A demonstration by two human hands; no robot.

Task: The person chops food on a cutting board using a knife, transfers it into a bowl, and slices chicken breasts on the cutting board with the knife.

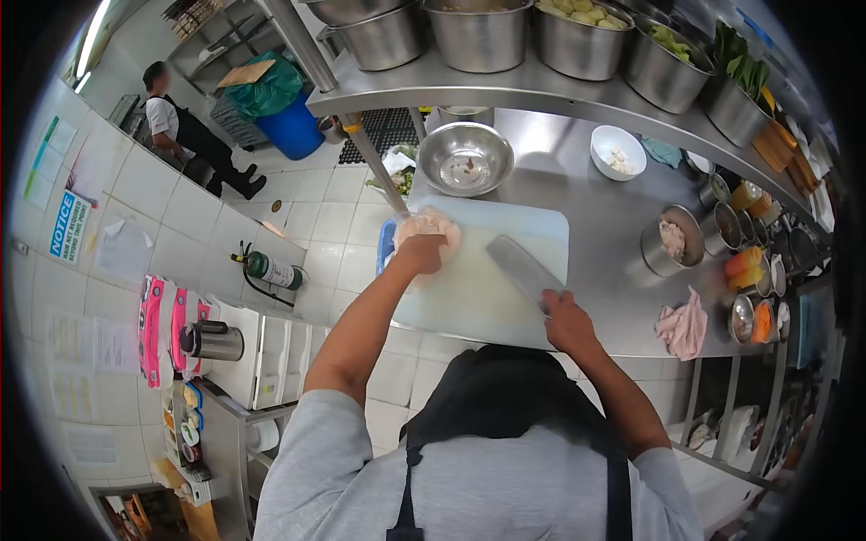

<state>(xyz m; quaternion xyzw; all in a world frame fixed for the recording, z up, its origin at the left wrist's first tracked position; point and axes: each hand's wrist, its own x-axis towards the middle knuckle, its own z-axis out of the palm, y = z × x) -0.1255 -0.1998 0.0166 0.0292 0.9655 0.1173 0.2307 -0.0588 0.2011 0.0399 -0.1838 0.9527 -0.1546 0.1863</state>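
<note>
My left hand (422,254) is closed on a pale pink piece of raw meat, likely chicken (437,224), at the left end of the white cutting board (487,311). Its fingertips are partly hidden against the meat. In my right hand (569,323) is the handle of a cleaver (523,268). The broad blade lies flat or nearly flat over the middle of the board, pointing up and left, apart from the meat. Just beyond the board stands a steel bowl (465,160) with a few small scraps at its bottom.
A white bowl (619,153) and a steel pot of pale meat (672,240) stand on the steel counter (550,162). A pink cloth (682,326) lies near its front edge. Overhead, a shelf (541,95) carries several steel pots. Another person (189,135) stands far left.
</note>
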